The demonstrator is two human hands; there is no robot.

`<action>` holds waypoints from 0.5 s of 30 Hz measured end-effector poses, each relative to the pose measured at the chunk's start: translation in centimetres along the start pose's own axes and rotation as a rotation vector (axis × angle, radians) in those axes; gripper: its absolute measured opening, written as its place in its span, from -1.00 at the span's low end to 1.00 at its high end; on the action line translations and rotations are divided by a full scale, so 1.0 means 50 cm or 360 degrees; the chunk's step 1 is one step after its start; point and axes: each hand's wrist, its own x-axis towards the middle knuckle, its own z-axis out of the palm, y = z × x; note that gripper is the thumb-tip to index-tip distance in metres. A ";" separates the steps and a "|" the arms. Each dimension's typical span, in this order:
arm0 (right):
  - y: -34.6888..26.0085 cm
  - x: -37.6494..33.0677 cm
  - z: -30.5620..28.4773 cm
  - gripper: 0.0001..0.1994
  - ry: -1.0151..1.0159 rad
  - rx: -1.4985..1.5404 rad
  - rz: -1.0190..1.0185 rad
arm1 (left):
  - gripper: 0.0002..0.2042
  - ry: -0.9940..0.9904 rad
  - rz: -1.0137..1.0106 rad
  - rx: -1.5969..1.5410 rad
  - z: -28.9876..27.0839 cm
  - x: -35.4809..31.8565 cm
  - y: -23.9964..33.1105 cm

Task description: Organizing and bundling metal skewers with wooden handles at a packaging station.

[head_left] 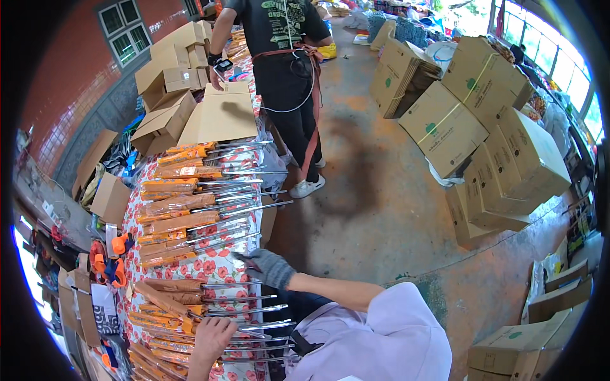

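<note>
At 7 o'clock, left hand (213, 333) lay on orange-wrapped bundles (162, 321)

Clock read from frame centre. Left hand was bare, fingers curled over the lower bundles near where metal rods (241, 298) stuck out; couldn't tell if it pinched one or just rested. Right hand (270, 270), grey glove, was also at 7 but closer to centre, above the table edge by the lower bundles. Its fingers pointed toward 9; couldn't tell if they were spread, pressed together or pinching something.

Bundles sat on the flowered tablecloth (219, 270) in two groups: one at 7 to 8 around the left hand, one at 9, strip of cloth between. Rods pointed toward 3.

Open carton (222, 114) was at 10 to 11, past the upper group. Co-worker (279, 70) in dark clothes stood at 12, one hand by that carton. Strapped flat cartons (438, 136) leaned at 2, more boxes (515, 346) at 4.
</note>
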 end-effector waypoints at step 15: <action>0.097 0.209 0.216 -0.77 -0.0364 -0.0987 -0.0283 | -0.68 0.0433 -0.0580 -0.0518 0.108 -0.003 0.021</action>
